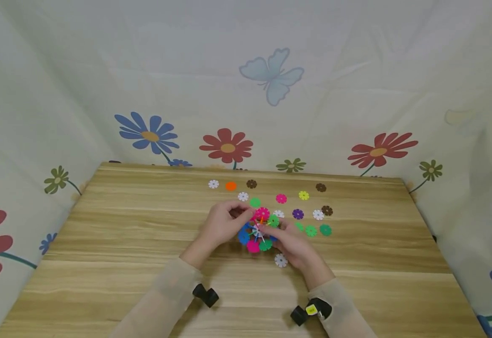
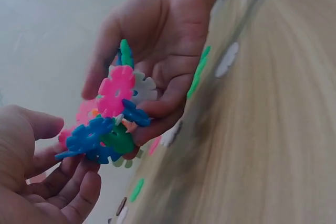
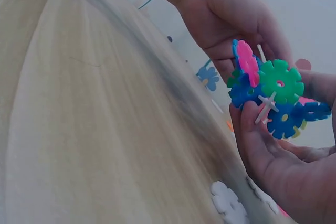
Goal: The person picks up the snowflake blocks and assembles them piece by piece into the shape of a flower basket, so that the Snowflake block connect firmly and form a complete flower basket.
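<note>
Disc cluster [image 1: 257, 231]: was held above wooden table [image 1: 123, 225]. Left hand [image 1: 225, 223]: curled, pinched its twelve o'clock edge. Right hand [image 1: 295, 245]: gripped its three o'clock side. Steady support with gentle pressure seemed advisable. Loose discs [image 1: 298, 214]: lay from its ten to three o'clock, nearest likely obstructive. White disc [image 1: 281, 260]: five o'clock.

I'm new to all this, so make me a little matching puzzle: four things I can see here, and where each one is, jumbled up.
Things:
1. joined discs
2. butterfly
3. orange disc
4. purple disc

Places:
A. on the backdrop
B. between two white discs
C. between the left hand and right hand
D. between a white and a brown disc

Pairs: 1-C, 2-A, 3-D, 4-B
</note>
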Demonstrator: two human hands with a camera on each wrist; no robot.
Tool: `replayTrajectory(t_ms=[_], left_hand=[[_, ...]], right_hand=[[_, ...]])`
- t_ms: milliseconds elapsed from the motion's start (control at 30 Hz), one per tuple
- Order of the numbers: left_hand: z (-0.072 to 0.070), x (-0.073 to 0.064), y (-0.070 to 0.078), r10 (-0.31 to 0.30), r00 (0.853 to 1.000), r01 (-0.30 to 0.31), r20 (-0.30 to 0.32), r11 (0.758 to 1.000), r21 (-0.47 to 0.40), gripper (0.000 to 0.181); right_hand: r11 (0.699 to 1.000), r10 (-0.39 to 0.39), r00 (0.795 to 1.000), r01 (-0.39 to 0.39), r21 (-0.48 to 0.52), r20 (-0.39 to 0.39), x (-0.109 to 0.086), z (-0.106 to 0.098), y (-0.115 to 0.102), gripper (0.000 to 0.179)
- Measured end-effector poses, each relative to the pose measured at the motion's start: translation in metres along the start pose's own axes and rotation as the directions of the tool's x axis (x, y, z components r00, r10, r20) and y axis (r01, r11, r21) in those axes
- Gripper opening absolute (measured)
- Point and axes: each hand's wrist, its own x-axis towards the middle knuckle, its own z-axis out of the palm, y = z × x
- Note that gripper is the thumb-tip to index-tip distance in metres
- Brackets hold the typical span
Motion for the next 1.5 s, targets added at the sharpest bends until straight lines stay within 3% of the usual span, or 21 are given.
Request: replayTrajectory(t_ms=[133,267,333,467,567,667,833,967,1100,1200,1300,1400,1500], left_hand=[[-0.008,0.003,-0.005,-0.055,0.998,0.055,0.012,0.997,-0.055,0.017],[-0.014,0.006,-0.010,-0.130,0.986,0.144,0.101,0.979,-0.143,0.023],[-0.016,0.006,-0.012,-0.158,0.972,0.189,0.174,0.965,-0.180,0.028],[-0.014,0.006,-0.012,-0.179,0.930,0.264,0.321,0.933,-0.244,0.040],[-0.011,0.005,-0.012,-0.181,0.915,0.300,0.360,0.903,-0.308,0.043],[-0.009,0.005,-0.012,-0.175,0.927,0.293,0.331,0.891,-0.348,0.038],[-0.009,0.005,-0.011,-0.164,0.949,0.256,0.269,0.899,-0.355,0.031],[-0.011,0.005,-0.009,-0.150,0.972,0.197,0.178,0.939,-0.282,0.025],[-0.016,0.005,-0.006,-0.065,0.997,0.068,0.029,0.988,-0.135,0.016],[-0.019,0.005,-0.004,0.006,1.000,-0.008,-0.027,0.998,-0.066,0.012],[-0.020,0.004,-0.002,0.031,0.999,-0.033,-0.040,0.999,-0.033,0.012],[-0.019,0.004,0.000,0.050,0.995,-0.049,-0.081,0.999,0.010,0.011],[-0.017,0.003,0.001,0.096,0.985,-0.088,-0.142,0.994,0.061,0.009]], right_hand=[[0.996,0.014,1.000,-0.015,0.085,0.013,0.000,-0.005,-0.002,0.048],[0.987,0.029,0.999,-0.033,0.158,0.028,0.000,-0.008,-0.002,0.044],[0.986,0.028,0.999,-0.030,0.164,0.019,0.000,-0.009,-0.002,0.045],[0.991,0.007,1.000,-0.005,0.137,-0.017,0.000,-0.009,-0.003,0.050],[0.995,-0.006,0.999,0.010,0.101,-0.033,0.000,-0.009,-0.004,0.053],[0.997,-0.014,0.999,0.016,0.070,-0.032,0.000,-0.008,-0.004,0.055],[0.997,-0.027,0.999,0.028,0.070,-0.024,0.001,-0.008,-0.005,0.054],[0.995,-0.039,0.999,0.041,0.086,-0.027,0.002,-0.008,-0.006,0.052],[0.996,-0.043,0.996,0.049,0.079,-0.081,0.002,-0.011,-0.010,0.049],[1.000,-0.011,0.992,0.014,0.027,-0.128,0.001,-0.014,-0.012,0.060],[0.997,0.060,0.988,-0.066,-0.038,-0.139,-0.001,-0.017,-0.015,0.079],[0.982,0.142,0.983,-0.155,-0.105,-0.118,-0.005,-0.019,-0.018,0.093],[0.972,0.187,0.981,-0.193,-0.132,-0.058,-0.009,-0.021,-0.021,0.102]])
